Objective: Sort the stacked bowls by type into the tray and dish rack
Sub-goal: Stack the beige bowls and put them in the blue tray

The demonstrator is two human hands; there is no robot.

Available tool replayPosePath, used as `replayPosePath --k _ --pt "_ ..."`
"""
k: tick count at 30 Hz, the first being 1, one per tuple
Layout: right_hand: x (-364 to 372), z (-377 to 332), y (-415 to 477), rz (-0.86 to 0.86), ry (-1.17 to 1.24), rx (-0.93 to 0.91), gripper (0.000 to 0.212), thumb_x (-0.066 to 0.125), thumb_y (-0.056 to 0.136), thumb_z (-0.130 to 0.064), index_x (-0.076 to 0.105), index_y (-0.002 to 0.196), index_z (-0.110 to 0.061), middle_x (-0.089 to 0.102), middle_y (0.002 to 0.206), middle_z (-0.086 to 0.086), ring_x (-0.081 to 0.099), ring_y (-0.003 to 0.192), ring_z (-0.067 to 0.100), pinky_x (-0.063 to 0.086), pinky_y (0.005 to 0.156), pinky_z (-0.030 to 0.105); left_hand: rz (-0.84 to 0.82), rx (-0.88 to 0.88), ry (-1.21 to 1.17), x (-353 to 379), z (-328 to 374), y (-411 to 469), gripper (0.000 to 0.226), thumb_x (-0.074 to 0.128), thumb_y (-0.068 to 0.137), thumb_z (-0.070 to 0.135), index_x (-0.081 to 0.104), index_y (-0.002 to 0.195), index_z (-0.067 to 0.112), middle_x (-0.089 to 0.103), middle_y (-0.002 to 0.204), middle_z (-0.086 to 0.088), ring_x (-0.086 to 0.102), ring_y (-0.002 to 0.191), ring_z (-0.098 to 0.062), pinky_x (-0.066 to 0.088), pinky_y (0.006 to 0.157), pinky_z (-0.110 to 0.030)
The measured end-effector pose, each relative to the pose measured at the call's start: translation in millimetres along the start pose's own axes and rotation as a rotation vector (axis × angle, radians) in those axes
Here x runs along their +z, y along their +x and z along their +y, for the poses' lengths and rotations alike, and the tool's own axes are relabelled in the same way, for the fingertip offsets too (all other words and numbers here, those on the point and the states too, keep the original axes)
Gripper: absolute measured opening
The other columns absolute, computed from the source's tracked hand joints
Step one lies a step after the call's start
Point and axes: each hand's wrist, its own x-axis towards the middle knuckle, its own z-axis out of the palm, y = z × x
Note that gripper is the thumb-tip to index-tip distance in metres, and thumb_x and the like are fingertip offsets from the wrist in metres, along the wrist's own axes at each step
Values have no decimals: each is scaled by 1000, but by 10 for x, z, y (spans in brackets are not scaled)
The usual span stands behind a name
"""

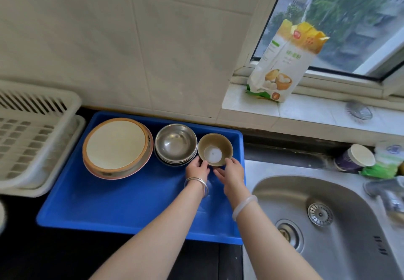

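My left hand [197, 169] and right hand [232, 173] pinch the near rim of the small brown bowl [215, 149], a two-handed grip. It sits at the blue tray's [122, 201] 2 o'clock corner, the steel bowls [175, 143] at its 9 o'clock. The white dish rack [32, 135] stands beyond.

Bare forearms; silver bangles [200, 182] at left wrist, pale translucent bangle [243, 206] at right.

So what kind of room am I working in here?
Most likely a home kitchen: a steel sink set in the counter, a white dish rack on the left, and stacked bowls in a blue tray.
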Motion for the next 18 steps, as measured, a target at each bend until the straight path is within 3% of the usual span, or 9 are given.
replayPosePath --k 7,9,12,15,18 --pt "-72 6 -8 -58 -110 -46 13 41 98 -17 52 101 -23 59 97 2 62 90 22 54 77 32 -43 -15 74 -59 -11 5 35 45 90 1 57 123 8 60 109 -3 57 98 -17 47 92 -29" --pt "-110 32 -34 -55 -186 -94 20 41 99 -20 53 115 -20 59 111 8 60 90 21 54 82 35 -56 -18 141 -120 -11 -40 39 47 91 5 52 129 7 61 116 -7 58 105 -21 47 88 -28" --pt "-202 127 -118 -19 -321 -183 37 41 99 -22 46 134 -15 57 120 7 61 91 21 52 73 30 -64 -4 278 -281 3 -179 43 48 91 9 45 134 6 55 132 -13 54 118 -26 46 87 -28" --pt "-293 260 -317 -43 -437 -265 29 39 98 -20 55 123 -15 61 108 3 64 90 20 52 74 31 -86 100 511 -540 86 -404 36 50 91 14 53 127 10 58 129 -12 55 117 -25 45 100 -39" --pt "-288 392 -633 -136 -503 -325 22 40 98 -19 60 106 -19 65 104 3 66 85 19 50 71 29 -35 221 659 -903 227 -681 30 51 91 17 60 119 12 63 120 -8 60 109 -26 48 94 -33"
